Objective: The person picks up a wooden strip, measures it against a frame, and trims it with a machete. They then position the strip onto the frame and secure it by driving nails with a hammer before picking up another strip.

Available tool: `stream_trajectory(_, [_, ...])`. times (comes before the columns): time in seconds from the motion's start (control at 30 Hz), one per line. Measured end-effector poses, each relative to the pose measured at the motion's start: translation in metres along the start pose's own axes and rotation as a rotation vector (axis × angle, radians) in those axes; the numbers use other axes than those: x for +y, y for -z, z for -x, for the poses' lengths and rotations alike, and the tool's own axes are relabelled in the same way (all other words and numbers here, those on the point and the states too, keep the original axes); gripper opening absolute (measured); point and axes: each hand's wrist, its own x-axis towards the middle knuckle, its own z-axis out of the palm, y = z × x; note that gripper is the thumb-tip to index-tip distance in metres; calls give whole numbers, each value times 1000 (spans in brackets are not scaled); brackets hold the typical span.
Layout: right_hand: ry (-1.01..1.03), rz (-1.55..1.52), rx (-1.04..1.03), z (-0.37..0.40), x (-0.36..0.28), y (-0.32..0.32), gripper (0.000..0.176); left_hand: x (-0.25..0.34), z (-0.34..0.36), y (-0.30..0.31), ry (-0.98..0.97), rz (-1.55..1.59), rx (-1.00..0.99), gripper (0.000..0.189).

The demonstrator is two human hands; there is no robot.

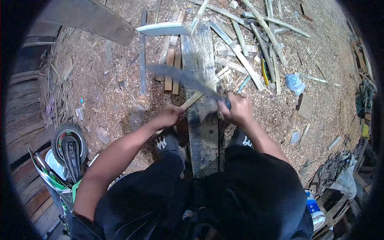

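Observation:
My right hand (pixel 240 110) is wrapped round the dark handle of a machete (pixel 182 77), whose long blade points up and left, slightly blurred. The blade crosses above a thin wooden strip (pixel 194 98). In my left hand (pixel 169 116), closed fingers grip the near end of that strip. It lies slanted over a long, worn wooden plank (pixel 203 140) that runs away from me between my feet. The strip's far end reaches past the plank's right edge.
Loose wood strips (pixel 264 36) and wood shavings cover the ground ahead. A yellow-handled tool (pixel 265 72) lies among them, near a crumpled blue plastic bag (pixel 295 83). At the left stands a small wheel (pixel 82 140). A thick beam (pixel 88 20) juts in at upper left.

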Motion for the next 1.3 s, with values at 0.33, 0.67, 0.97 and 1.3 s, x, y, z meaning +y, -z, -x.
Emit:
stream_trajectory(0.33, [-121,-135,-193,10,11,-20,61,5,6,-1,113,193,-100,63])
stream_trajectory(0.67, [-486,-76,-327,-10,10,-15,60,-9,7,-7,122,282,-147,66])
stream_trajectory(0.97, [-221,-147,-250,7,-19,15,54,0,7,3,124,134,-126,68])
stream_trajectory(1.3, [-192,-236,-152,-12,-22,31,50,10,7,12,143,217,-200,64])
